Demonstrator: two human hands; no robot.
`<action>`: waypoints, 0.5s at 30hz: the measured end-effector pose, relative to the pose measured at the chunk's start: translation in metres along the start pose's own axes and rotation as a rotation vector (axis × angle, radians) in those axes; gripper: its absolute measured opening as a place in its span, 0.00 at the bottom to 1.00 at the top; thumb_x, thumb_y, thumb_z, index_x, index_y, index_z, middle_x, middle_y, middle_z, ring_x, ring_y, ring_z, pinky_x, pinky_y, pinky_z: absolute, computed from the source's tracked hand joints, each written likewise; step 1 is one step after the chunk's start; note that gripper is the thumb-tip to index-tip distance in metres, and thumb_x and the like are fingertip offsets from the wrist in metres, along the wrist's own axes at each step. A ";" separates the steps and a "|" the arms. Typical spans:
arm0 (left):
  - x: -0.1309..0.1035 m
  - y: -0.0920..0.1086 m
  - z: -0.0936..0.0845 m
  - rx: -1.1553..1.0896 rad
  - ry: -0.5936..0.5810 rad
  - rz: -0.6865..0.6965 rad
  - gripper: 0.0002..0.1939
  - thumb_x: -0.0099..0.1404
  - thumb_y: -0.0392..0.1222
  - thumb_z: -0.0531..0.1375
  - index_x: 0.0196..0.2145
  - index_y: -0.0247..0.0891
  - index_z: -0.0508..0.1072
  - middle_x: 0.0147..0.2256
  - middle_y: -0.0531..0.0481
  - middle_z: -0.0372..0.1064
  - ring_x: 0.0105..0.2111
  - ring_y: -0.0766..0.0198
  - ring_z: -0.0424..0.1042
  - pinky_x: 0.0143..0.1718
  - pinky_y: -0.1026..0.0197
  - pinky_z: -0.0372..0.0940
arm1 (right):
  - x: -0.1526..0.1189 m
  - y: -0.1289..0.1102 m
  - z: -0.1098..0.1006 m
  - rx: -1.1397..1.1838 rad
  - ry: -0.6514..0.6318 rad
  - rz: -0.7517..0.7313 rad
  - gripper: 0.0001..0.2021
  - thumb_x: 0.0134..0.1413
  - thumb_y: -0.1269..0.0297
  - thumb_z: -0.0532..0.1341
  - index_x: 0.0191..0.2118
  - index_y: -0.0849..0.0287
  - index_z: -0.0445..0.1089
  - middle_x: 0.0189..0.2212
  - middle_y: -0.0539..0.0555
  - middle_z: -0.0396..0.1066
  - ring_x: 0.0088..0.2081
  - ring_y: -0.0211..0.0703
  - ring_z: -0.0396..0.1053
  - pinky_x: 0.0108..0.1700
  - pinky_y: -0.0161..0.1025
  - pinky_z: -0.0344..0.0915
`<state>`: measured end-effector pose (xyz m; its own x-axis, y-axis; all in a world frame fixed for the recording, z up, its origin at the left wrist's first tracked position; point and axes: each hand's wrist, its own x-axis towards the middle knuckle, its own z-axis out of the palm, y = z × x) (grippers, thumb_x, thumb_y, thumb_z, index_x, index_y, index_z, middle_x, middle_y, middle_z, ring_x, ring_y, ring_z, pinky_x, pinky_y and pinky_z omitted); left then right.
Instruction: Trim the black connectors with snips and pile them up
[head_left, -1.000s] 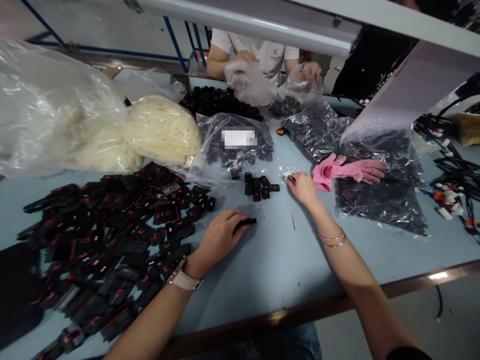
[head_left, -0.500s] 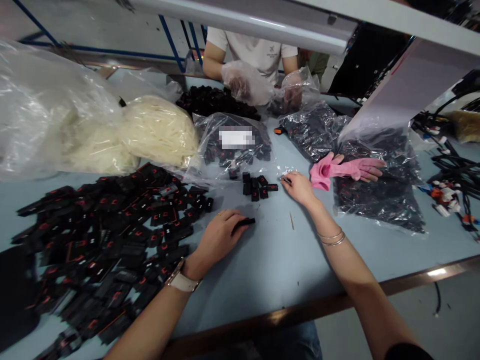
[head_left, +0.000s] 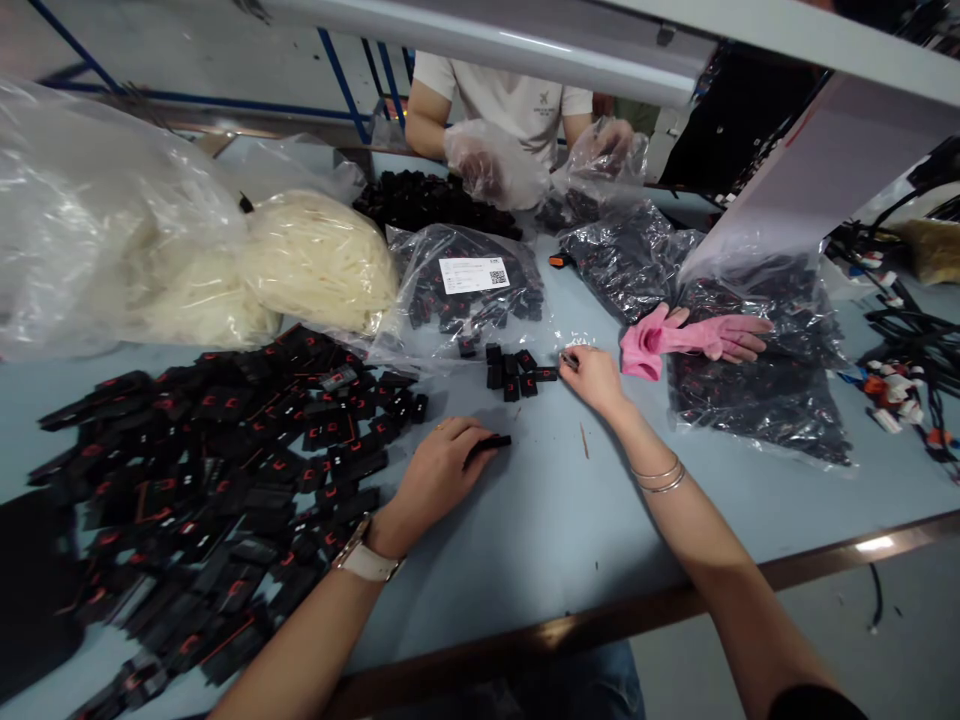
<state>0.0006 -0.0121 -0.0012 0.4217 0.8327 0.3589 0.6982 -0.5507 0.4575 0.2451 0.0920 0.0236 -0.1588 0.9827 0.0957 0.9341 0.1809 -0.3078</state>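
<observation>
My left hand point(head_left: 442, 462) rests low over the table, closed around a black plastic connector point(head_left: 493, 442) whose end sticks out past the fingers. Farther forward, my right hand point(head_left: 594, 376) is closed in a pinch on a small dark piece point(head_left: 570, 358), mostly covered by the fingers. Just left of that hand lies a small group of black connectors with red clips point(head_left: 511, 372). A large loose pile of similar black and red connectors point(head_left: 255, 470) spreads to the left of my left hand.
Behind the small group is a labelled clear bag of black parts point(head_left: 472, 310). Bags of cream-coloured parts point(head_left: 322, 260) stand at left. A pink glove point(head_left: 645, 345) lies on dark-filled bags point(head_left: 757, 410) at right. Across the table, a person in a white shirt point(head_left: 510, 100) handles plastic bags.
My right hand has shifted slightly left, towards the small group of connectors. My left hand stays put. The other person's hand at right has risen with the plastic bag.
</observation>
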 end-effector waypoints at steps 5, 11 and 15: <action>0.001 0.001 -0.002 -0.019 0.023 -0.034 0.07 0.65 0.39 0.56 0.38 0.37 0.73 0.35 0.46 0.71 0.35 0.59 0.70 0.36 0.56 0.69 | -0.002 -0.010 -0.004 0.529 0.007 0.047 0.11 0.53 0.61 0.56 0.31 0.63 0.72 0.21 0.49 0.68 0.22 0.34 0.60 0.28 0.32 0.55; 0.001 0.003 -0.002 -0.001 0.035 -0.060 0.06 0.64 0.40 0.57 0.36 0.36 0.72 0.34 0.46 0.71 0.34 0.60 0.70 0.35 0.58 0.68 | -0.027 -0.054 0.004 0.934 -0.385 0.004 0.09 0.52 0.64 0.57 0.34 0.63 0.71 0.26 0.49 0.70 0.19 0.30 0.57 0.23 0.31 0.55; 0.001 0.002 -0.003 0.029 0.017 -0.067 0.06 0.64 0.40 0.57 0.36 0.36 0.72 0.33 0.46 0.70 0.34 0.59 0.69 0.36 0.57 0.67 | -0.039 -0.068 0.008 0.868 -0.447 -0.127 0.08 0.54 0.65 0.58 0.33 0.62 0.72 0.25 0.48 0.69 0.23 0.32 0.60 0.28 0.32 0.57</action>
<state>0.0009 -0.0128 0.0021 0.3642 0.8663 0.3420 0.7407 -0.4920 0.4575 0.1855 0.0413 0.0327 -0.5146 0.8466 -0.1356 0.3711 0.0774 -0.9254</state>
